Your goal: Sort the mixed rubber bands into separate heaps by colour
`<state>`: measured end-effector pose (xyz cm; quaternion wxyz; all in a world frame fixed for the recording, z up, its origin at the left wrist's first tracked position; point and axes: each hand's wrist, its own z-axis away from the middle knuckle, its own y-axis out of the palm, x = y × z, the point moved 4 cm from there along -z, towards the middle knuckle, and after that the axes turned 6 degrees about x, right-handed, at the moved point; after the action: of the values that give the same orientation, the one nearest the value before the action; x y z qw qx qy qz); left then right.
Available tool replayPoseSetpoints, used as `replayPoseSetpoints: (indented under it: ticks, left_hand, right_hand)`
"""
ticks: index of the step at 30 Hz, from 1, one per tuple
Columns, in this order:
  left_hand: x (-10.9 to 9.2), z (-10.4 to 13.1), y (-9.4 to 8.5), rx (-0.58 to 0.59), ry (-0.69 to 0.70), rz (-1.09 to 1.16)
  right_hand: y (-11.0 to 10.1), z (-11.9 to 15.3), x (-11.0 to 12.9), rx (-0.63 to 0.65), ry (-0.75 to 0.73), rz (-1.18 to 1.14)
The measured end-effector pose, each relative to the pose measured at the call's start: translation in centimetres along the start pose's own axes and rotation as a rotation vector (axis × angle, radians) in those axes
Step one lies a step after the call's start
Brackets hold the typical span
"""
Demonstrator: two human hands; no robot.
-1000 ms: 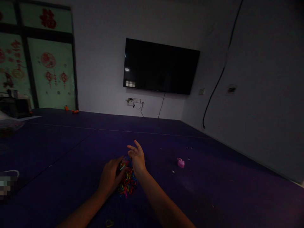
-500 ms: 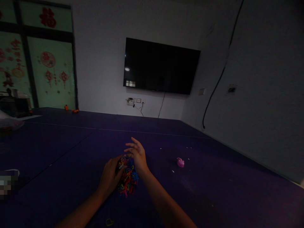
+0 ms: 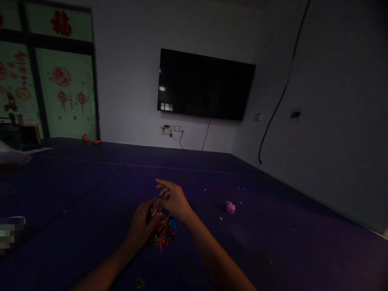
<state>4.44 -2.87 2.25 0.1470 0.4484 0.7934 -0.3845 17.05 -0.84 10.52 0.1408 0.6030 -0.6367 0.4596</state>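
A heap of colourful elastic bands (image 3: 165,233) in red, blue, yellow and pink lies on the dark purple floor mat (image 3: 100,226). My left hand (image 3: 142,220) is curled at the heap's left side, around something pale with several bands at its top; its shape is mostly hidden. Just above that spot is my right hand (image 3: 174,199), palm turned left. Its fingers are apart and stretched out, the thumb close to the left hand's fingertips. Nothing shows between them. One loose yellowish band (image 3: 140,282) lies near the bottom edge.
A small pink toy-like object (image 3: 230,207) and white scraps (image 3: 220,218) lie to the right. At left are a plastic bag (image 3: 13,157) and a blurred-out patch (image 3: 7,236). Orange items (image 3: 95,142) sit by the door. A television (image 3: 206,85) hangs on the far wall.
My right hand has tilted leftward and its thumb has come nearer to my left hand. More bands show at the heap's right side. The left hand stays almost in place.
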Motion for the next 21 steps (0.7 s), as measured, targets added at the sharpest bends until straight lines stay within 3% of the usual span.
replayPoseSetpoints:
  ticks: [5,10,12,15,17,19,21]
  left_hand:
    - [0.4,0.1,-0.2,-0.027,-0.008,-0.001]
    - [0.4,0.3,0.1,0.001,0.181,-0.058]
    - [0.3,0.3,0.0,-0.019,0.185,-0.062]
    - [0.4,0.0,-0.6,-0.091,0.038,-0.024]
    - [0.7,-0.3,-1.2,-0.159,-0.089,0.016]
    - [1.1,-0.6,-1.9,-0.245,-0.197,0.048]
    - [1.5,-0.7,-2.6,-0.328,-0.279,0.082]
  right_hand:
    - [-0.2,0.2,-0.1,-0.041,0.043,0.033]
    - [1.3,0.8,-2.6,0.092,0.238,-0.009]
    - [1.4,0.6,-3.1,0.127,0.253,-0.104]
    - [0.4,-0.2,-3.0,0.149,0.189,-0.303]
    - [-1.0,-0.5,-3.4,0.102,0.161,-0.310]
    - [-2.6,-0.1,-4.8,-0.003,0.249,-0.089]
    - [-3.5,1.2,-7.0,-0.080,0.452,0.276]
